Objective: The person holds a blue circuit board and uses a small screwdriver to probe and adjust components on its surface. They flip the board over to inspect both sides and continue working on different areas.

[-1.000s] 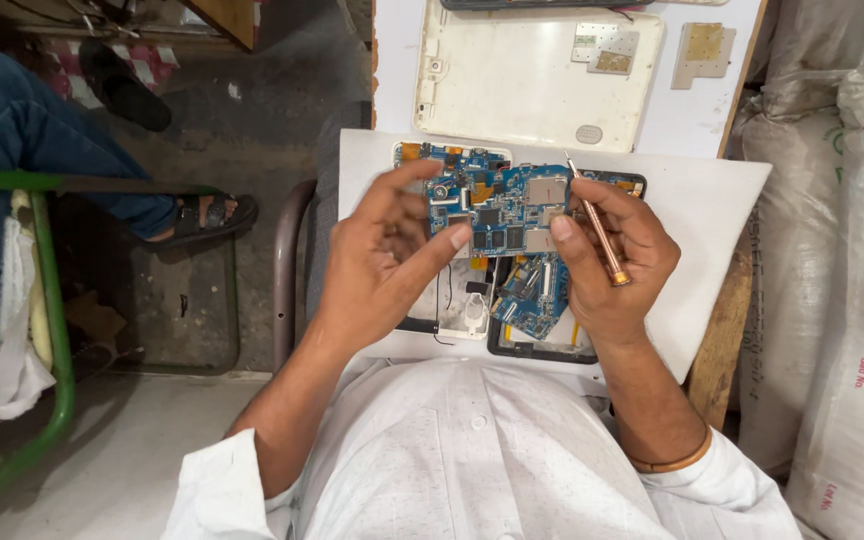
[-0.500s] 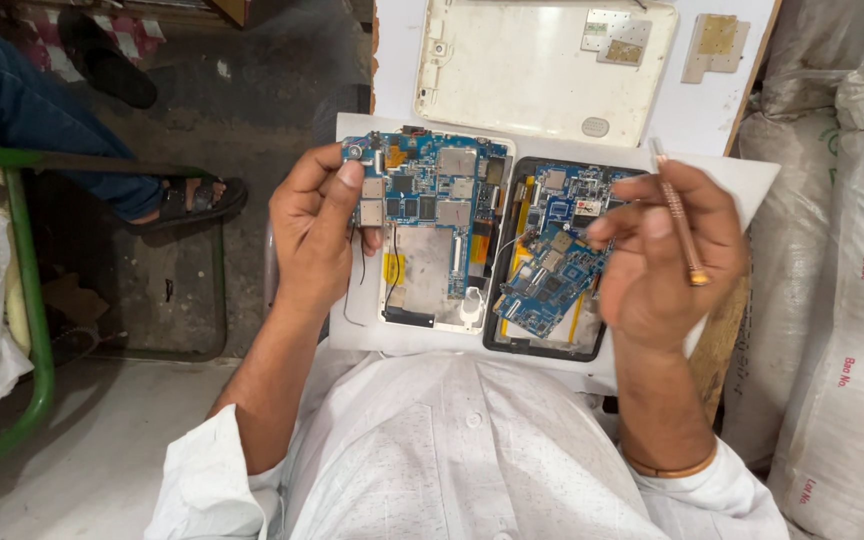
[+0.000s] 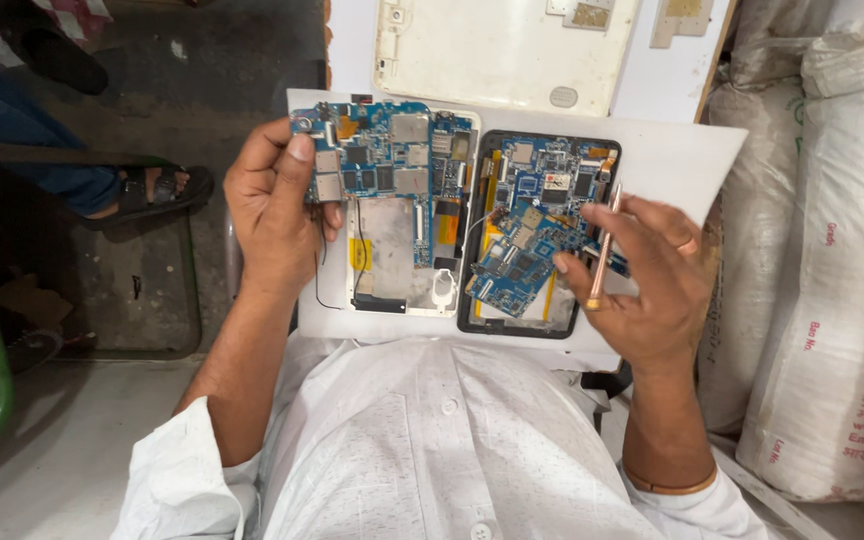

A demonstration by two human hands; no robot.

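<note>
Blue circuit board (image 3: 382, 150) now lifted aside in the gripping left hand (image 3: 277, 215); right hand (image 3: 652, 280) still pinches its copper-coloured tool (image 3: 602, 250).

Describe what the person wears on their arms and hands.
Both arms wear white sleeves rolled up to about the elbow, part of a white buttoned shirt. The right hand has a ring on one finger, and a thin bangle circles the right wrist. The left hand and forearm are bare, with no ring or band in view.
</note>
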